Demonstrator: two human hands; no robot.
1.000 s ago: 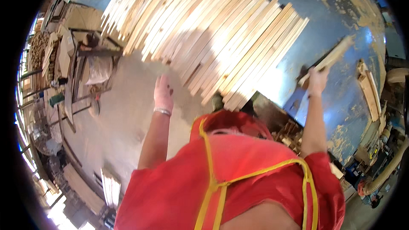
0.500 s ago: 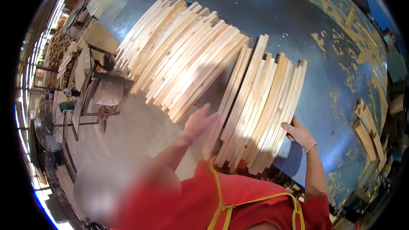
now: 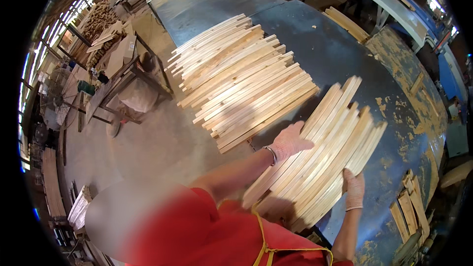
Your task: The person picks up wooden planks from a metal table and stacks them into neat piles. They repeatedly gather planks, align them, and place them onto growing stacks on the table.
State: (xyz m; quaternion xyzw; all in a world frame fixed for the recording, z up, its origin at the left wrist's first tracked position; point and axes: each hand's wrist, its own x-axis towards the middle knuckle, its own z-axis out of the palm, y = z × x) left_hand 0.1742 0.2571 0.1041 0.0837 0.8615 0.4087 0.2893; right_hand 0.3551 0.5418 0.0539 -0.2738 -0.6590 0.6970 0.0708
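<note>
Before me lies a group of pale, narrow wooden strips [image 3: 325, 150], side by side with uneven ends and slightly smeared by motion. My left hand [image 3: 288, 143], in a light glove, grips its left edge, thumb reaching over the top. At the right edge my right hand [image 3: 354, 189], also gloved, holds the outermost strips with its thumb on top; its other fingers are mostly hidden. Both hands press the group between them. To the left, a wider group of similar wooden strips [image 3: 246, 81] lies across the table, near ends overhanging the edge, untouched.
The dark, worn table [image 3: 295, 24] extends away from me. Several short wood pieces [image 3: 411, 207] lie at its right side, and longer boards [image 3: 347, 24] at the far edge. A small stand [image 3: 130, 76] and a fan [image 3: 58, 96] are at left.
My left hand has moved right from beside the near group onto its left edge. That group now slants more to the right, its strips pushed together. The view has shifted too.
</note>
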